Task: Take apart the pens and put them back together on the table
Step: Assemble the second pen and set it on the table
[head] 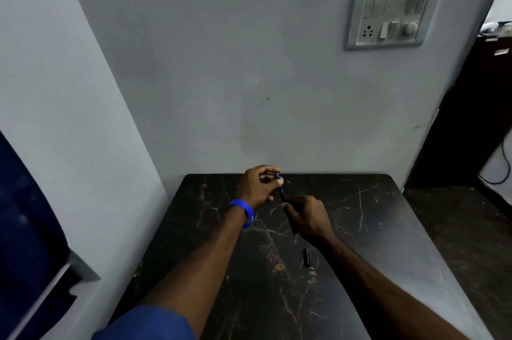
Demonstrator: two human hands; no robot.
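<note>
Both of my hands hold a thin blue pen [282,193] above the far middle of the black marble table [374,229]. My left hand [259,186], with a blue wristband, pinches the pen's upper end between fingertips. My right hand [306,216] is closed around the lower, dark part of the pen, which runs down under the palm. A short black pen piece [306,257], perhaps a cap, lies on the table just below my right wrist. Most of the pen is hidden by my fingers.
The table stands against a grey wall, with a side wall close on the left. A switch panel [392,15] is mounted high on the wall to the right. Dark furniture [471,118] stands to the right of the table.
</note>
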